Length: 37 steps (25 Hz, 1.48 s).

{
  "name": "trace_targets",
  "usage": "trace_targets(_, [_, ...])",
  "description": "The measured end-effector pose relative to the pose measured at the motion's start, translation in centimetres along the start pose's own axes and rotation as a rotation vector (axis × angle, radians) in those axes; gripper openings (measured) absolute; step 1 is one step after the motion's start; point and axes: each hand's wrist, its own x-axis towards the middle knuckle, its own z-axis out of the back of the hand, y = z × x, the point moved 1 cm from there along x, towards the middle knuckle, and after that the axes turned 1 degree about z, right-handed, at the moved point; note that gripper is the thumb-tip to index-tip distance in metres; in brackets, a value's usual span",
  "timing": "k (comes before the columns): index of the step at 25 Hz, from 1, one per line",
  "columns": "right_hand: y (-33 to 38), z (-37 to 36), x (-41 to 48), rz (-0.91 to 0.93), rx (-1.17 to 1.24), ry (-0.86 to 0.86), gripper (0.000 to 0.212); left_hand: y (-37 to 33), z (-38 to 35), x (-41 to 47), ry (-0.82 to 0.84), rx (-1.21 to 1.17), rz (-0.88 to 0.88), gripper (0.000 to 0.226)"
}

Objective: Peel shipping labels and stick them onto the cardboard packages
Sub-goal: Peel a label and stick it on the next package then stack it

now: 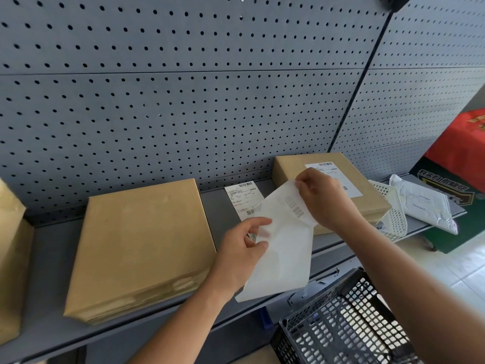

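Note:
A white label sheet (283,245) is held up over the grey shelf (52,258), its print showing faintly through from the other side. My left hand (242,252) pinches its left edge near the middle. My right hand (322,198) pinches its top corner. A plain cardboard package (139,248) lies on the shelf to the left with no label on top. A second cardboard package (291,164) at the back right carries a white label (349,185), partly hidden by my right hand. Another printed label (242,198) lies flat on the shelf between the packages.
A cardboard box (10,264) stands at the far left edge. A dark plastic basket (349,321) sits below the shelf front. A white mesh tray (393,208) and a white poly mailer (425,203) lie at the shelf's right end. A grey pegboard (183,101) backs the shelf.

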Motion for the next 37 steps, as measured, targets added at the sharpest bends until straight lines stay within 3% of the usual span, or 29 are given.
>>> trace_targets(9, [-0.8,2.7,3.1,-0.002,-0.058,-0.109,0.02,1.2,-0.6,0.2,0.046,0.212,0.013,0.046])
trace_targets(26, [0.5,8.2,5.5,0.017,-0.046,-0.404,0.019,1.7,-0.4,1.1,0.119,0.321,0.161,0.054])
trace_targets(32, [2.9,8.8,2.5,0.147,0.088,-0.47,0.015,1.3,0.1,0.7,0.188,0.398,0.201,0.046])
trace_targets(35, [3.9,6.8,-0.7,0.242,0.093,-0.422,0.01,-0.7,0.9,0.5,0.137,0.492,0.105,0.034])
trace_targets(37, [4.4,4.8,-3.1,0.343,0.09,-0.398,0.01,-2.4,1.7,0.5,0.079,0.36,0.05,0.036])
